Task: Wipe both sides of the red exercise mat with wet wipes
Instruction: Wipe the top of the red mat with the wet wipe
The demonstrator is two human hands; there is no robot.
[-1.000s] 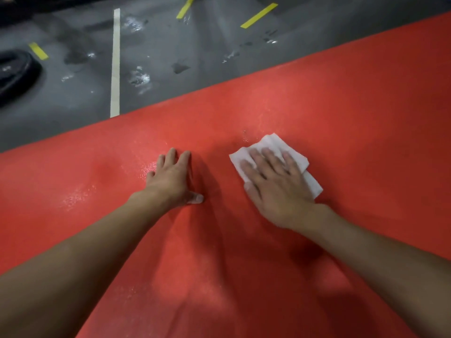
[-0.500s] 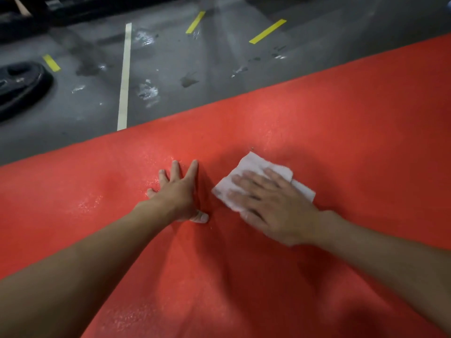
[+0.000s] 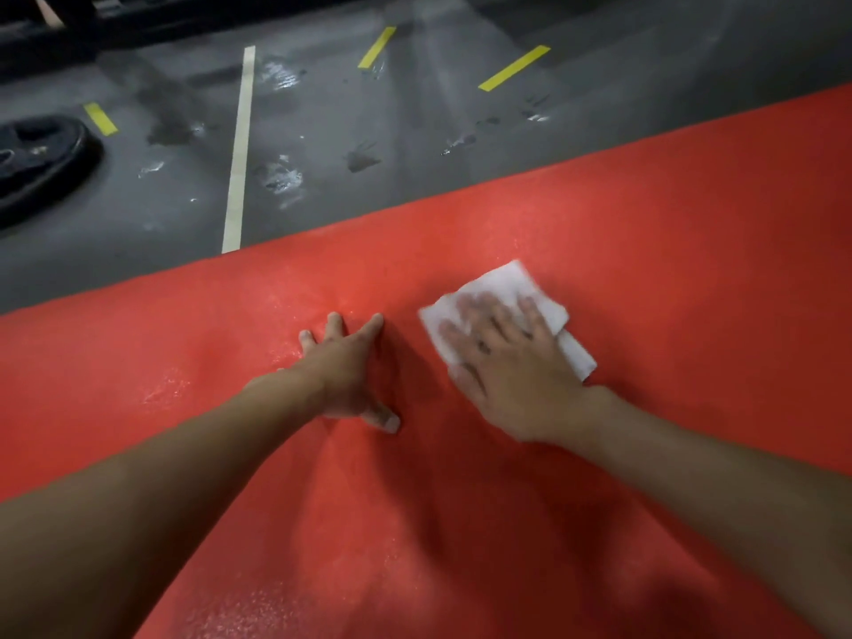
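Nothing written could be read: no words, labels, brands or numbers. The only marks were on the grey floor, a white stripe and short yellow dashes (plain lines, bearing no letters or digits).

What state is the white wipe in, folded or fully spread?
Folded: the wipe shows a second layer's edge stepping out beside the right hand pressing it.

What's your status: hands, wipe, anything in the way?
Left hand flat on red mat, open. Right hand pressing wet wipe flat on mat, fingers straight. Nothing else seen in the wipe's path.
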